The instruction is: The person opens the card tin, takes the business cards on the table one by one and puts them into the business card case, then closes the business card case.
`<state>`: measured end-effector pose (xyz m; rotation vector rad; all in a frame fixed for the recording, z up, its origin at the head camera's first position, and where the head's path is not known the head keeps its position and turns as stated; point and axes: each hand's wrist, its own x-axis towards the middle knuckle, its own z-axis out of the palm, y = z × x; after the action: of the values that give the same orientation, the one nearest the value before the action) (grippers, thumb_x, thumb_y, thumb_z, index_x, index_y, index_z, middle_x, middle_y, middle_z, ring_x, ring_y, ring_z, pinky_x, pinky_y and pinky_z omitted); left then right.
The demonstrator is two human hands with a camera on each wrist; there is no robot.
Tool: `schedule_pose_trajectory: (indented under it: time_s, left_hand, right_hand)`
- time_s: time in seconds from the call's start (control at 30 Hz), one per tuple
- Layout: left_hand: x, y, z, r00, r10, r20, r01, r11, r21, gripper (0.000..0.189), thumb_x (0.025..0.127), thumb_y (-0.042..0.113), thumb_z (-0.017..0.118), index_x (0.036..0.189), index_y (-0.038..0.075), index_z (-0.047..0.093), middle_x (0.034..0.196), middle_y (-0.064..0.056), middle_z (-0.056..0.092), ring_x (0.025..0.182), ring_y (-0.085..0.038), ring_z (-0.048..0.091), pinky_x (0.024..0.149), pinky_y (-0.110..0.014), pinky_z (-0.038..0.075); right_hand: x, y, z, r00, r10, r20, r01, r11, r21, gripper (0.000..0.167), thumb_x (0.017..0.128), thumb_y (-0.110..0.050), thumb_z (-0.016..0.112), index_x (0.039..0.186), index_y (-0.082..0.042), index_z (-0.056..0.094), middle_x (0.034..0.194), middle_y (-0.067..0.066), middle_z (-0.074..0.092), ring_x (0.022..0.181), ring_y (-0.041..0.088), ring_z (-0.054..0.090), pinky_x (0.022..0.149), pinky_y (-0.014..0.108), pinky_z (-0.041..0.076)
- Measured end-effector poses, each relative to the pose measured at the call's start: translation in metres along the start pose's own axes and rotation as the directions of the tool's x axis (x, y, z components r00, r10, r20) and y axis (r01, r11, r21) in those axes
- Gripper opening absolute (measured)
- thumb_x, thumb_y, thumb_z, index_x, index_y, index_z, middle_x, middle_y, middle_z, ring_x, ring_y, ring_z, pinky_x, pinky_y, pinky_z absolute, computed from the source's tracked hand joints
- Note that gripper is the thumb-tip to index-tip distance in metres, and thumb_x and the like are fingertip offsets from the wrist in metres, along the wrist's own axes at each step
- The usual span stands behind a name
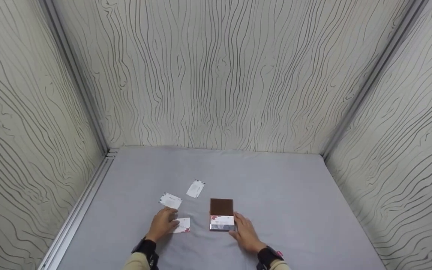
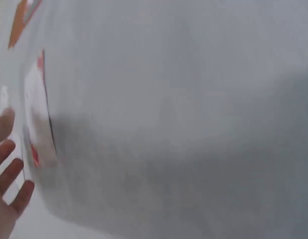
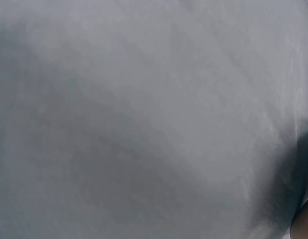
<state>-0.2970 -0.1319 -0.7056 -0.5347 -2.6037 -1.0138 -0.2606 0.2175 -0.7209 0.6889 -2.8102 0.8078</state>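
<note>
A card holder lies unfolded, its brown flap pointing away and a white card with red flowers in its lower part. My right hand rests against the holder's right side, fingers extended along the edge and thumb near the lower right corner. In the right wrist view only a sliver of that hand shows. To the left, my left hand hovers over a white card with red corners, covering its left part. Spread fingers show in the left wrist view, with nothing gripped.
Two more white cards lie farther off: one with dark-patterned corners just beyond the left hand, another set at a slant. Grey cloth covers the table. Patterned walls stand at the back and both sides.
</note>
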Motion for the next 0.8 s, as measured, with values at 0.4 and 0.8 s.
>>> schedule_pose_trajectory:
  time_s: [0.4, 0.8]
  left_hand:
    - [-0.011, -0.006, -0.013, 0.988, 0.027, 0.15, -0.009, 0.993, -0.116, 0.051, 0.064, -0.001, 0.085, 0.111, -0.01, 0.066, 0.105, -0.018, 0.064, 0.097, -0.037, 0.062, 0.088, -0.049, 0.051]
    - [-0.015, -0.003, -0.011, 0.991, 0.011, 0.133, 0.0, 0.996, -0.085, 0.049, 0.063, -0.005, 0.085, 0.108, -0.003, 0.067, 0.102, -0.013, 0.061, 0.094, -0.032, 0.058, 0.084, -0.046, 0.05]
  right_hand:
    - [-0.002, 0.009, 0.005, 0.988, -0.117, -0.098, 0.115, 0.993, -0.033, 0.054, 0.097, -0.02, 0.06, 0.129, 0.02, 0.046, 0.136, 0.033, 0.045, 0.125, 0.046, 0.043, 0.104, 0.058, 0.033]
    - [0.0, 0.006, 0.005, 0.999, -0.037, -0.03, 0.036, 0.999, -0.029, 0.055, 0.095, -0.02, 0.063, 0.131, 0.019, 0.047, 0.139, 0.032, 0.045, 0.126, 0.049, 0.043, 0.103, 0.062, 0.033]
